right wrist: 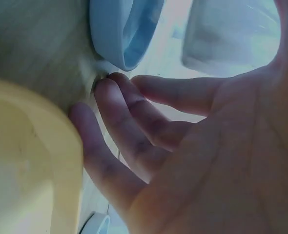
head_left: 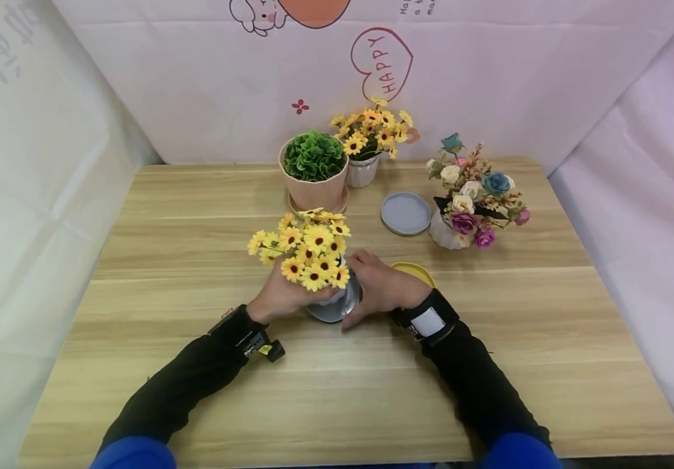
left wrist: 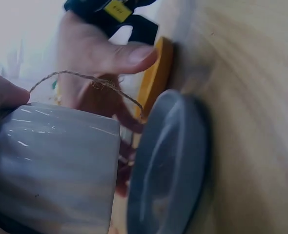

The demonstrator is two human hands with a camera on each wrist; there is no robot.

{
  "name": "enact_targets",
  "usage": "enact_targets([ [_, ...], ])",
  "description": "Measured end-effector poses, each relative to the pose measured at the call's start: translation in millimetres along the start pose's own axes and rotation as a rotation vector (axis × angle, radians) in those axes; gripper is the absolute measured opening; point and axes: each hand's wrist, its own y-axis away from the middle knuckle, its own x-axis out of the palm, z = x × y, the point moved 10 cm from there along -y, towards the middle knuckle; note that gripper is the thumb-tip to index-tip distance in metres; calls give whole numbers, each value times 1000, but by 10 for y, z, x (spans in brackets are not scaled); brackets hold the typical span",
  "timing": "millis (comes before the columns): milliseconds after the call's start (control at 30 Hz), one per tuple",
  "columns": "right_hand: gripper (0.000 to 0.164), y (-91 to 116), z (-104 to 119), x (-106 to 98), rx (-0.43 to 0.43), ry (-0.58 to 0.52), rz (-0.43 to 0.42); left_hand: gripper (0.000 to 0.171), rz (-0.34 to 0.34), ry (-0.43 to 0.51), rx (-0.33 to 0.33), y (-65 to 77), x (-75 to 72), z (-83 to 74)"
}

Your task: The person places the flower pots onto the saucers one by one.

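Yellow daisy-like flowers point(head_left: 316, 244) fill a pale ceramic pot point(left wrist: 56, 161) that my left hand point(head_left: 281, 294) grips around its side. In the left wrist view the pot is tilted sideways and stands slightly apart from a grey saucer point(left wrist: 183, 146); a thin twine point(left wrist: 88, 76) loops from its rim. Seen from the head, the saucer lies partly beneath the pot. Close to the saucer's right side is my right hand point(head_left: 385, 285), its fingers point(right wrist: 119, 117) extended and holding nothing. Whether a fingertip touches the saucer I cannot tell.
A yellow saucer point(head_left: 416, 268) lies just behind my right hand. Farther back are another grey saucer point(head_left: 405, 213), a pink pot point(head_left: 316, 194) of green leaves, a second white pot point(head_left: 363, 173) of yellow flowers and a white pot point(head_left: 445, 233) of mixed roses.
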Motion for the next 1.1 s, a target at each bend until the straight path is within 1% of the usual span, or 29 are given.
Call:
enact_targets([
  [67,125,6,6,-5,-11,-10,-2,77,14,-3,5,-2,57,36],
  [200,133,-7,45,-5,-58,-7,-15,82,34,-13,7,7,135,104],
  [267,137,-11,63,-5,-69,0,-18,86,38,-8,0,12,156,139],
  [400,137,-12,84,-7,-84,16,-21,87,40,-8,-2,27,174,190],
  [567,139,-12,155,-30,-167,25,-52,87,59,-14,17,46,213,208],
  [667,139,-6,170,-37,-194,32,-61,85,68,-26,13,53,232,221],
  [767,135,6,168,-44,-201,32,-58,85,73,-31,0,52,245,221],
  [833,132,13,171,-59,-207,9,-58,84,78,-38,-10,47,253,223],
  [967,128,41,193,-109,-204,-47,-67,81,82,-88,-33,50,272,202],
  [1100,127,100,265,-156,-215,-106,-86,79,61,-184,-32,73,281,138],
])
